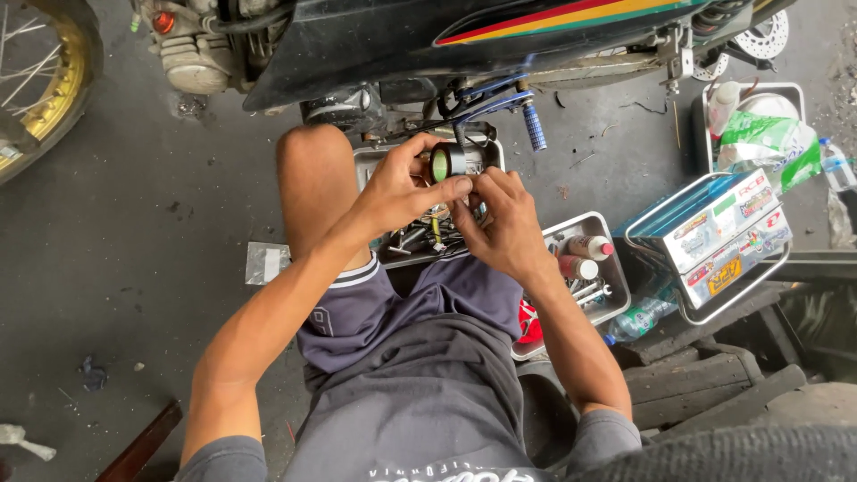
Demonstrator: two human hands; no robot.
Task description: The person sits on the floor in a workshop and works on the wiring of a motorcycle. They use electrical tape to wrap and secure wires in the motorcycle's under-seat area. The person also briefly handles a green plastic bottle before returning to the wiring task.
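Note:
My left hand (403, 186) grips a roll of black tape with a green core (446, 162), thumb and fingers round its rim. My right hand (500, 217) meets it from the right, fingertips pinching at the roll's lower edge, where the tape end seems to be. Both hands hover above a metal tray of tools (420, 241) that sits on the ground in front of my bent knee (314, 170). Blue cables and a blue foot peg (533, 126) of a motorcycle (375, 45) hang just beyond the roll.
A second metal tray (614, 295) with small bottles and wrenches lies at my right. Further right stand a blue toolbox with stickers (723, 236), a plastic bottle (638, 319) and a tray with a green bag (768, 143). A gold-rimmed wheel (45, 80) stands at the far left.

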